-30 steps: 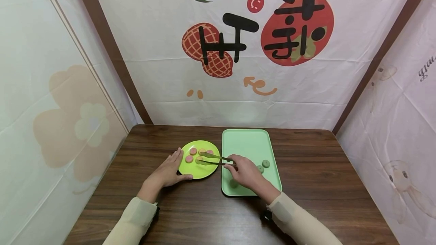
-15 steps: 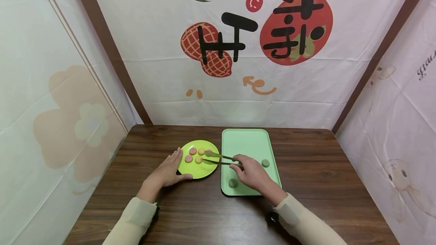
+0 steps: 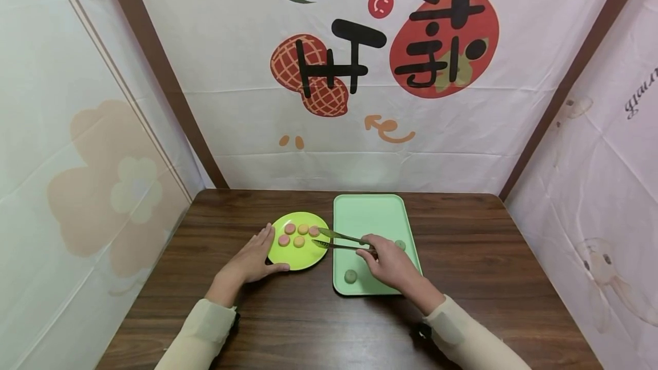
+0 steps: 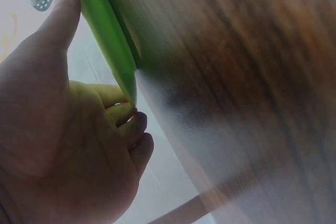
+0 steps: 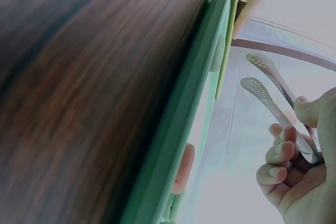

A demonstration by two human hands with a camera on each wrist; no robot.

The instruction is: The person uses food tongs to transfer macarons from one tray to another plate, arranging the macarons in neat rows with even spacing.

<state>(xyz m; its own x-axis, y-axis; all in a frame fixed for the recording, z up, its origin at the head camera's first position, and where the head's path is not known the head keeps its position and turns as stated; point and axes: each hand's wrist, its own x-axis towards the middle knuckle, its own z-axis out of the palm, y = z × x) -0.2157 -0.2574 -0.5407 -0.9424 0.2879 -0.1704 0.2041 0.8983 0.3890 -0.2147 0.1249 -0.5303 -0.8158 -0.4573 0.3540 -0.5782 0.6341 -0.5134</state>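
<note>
My left hand [image 3: 249,258] rests against the left rim of a round yellow-green plate [image 3: 293,257], fingers straight, thumb along the near edge. Pink macarons [image 3: 284,240] and yellow macarons [image 3: 299,241] lie on the plate. My right hand [image 3: 390,260] holds metal serving tongs [image 3: 341,237] above the light green tray [image 3: 367,210]. Their spread tips reach over the plate's right rim, with nothing between them. The right wrist view shows the perforated heads of the tongs [image 5: 265,90] apart. Green macarons [image 3: 350,276] sit on the tray; one [image 3: 400,245] is partly behind the right hand.
Plate and tray stand side by side on a dark wood table [image 3: 288,324], a narrow gap between them. A printed cloth wall [image 3: 267,164] rises behind the table's back edge. More cloth walls stand at both sides.
My right hand has drawn the spread tongs to the right, away from the yellow macarons toward the tray. The green macaron near the tray's front now shows fully. My left hand stays at the rim.
</note>
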